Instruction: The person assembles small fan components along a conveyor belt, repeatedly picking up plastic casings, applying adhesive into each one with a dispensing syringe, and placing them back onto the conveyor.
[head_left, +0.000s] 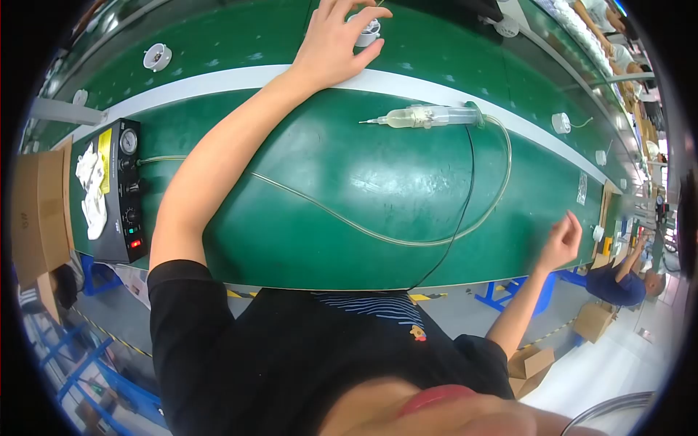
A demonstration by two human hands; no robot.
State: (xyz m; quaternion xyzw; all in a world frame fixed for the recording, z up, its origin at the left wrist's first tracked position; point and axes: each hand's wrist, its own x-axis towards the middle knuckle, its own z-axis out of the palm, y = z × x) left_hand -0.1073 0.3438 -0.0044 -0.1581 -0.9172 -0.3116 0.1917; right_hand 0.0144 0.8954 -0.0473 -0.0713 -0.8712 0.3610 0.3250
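Observation:
At the top centre, my left hand (pixel 334 45) reaches over the white strip, its thumb and index finger around a white round part (pixel 368 33). Loosely curled, with a gap between thumb and fingers, my right hand (pixel 561 241) is over the right side of the green table (pixel 313 211); nothing shows in it. A clear syringe (pixel 429 117) with a thin tip pointing left lies on the table between the hands. From its right end a clear tube (pixel 507 163) loops round to the left and passes under my left forearm.
On the left are a black control box (pixel 129 196) with a gauge, a white cloth (pixel 92 190) and a cardboard box (pixel 40 218). Beyond the white strip (pixel 240 78) are more white round parts (pixel 157 57). A co-worker (pixel 618 283) is at the far right.

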